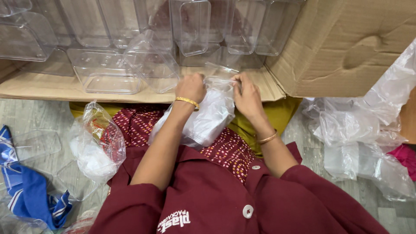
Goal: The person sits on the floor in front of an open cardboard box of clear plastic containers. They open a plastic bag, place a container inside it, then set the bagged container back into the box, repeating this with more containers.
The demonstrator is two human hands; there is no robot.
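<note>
My left hand [190, 86] and my right hand [247, 97] both grip the top edge of a clear plastic bag [203, 119] that hangs down over my lap. The bag's mouth is pinched between the two hands, just in front of the edge of a flattened cardboard sheet [47, 86]. A gold bangle sits on each wrist. Directly beyond my hands lie clear plastic containers [104, 71], some upright, some tipped. What is inside the bag I cannot tell.
A big cardboard box [346, 47] stands open at the right. Crumpled clear plastic bags [359, 134] pile up on the floor at the right, another bag [93, 143] lies at my left knee. A blue cloth [26, 190] and loose clear lids [37, 145] lie far left.
</note>
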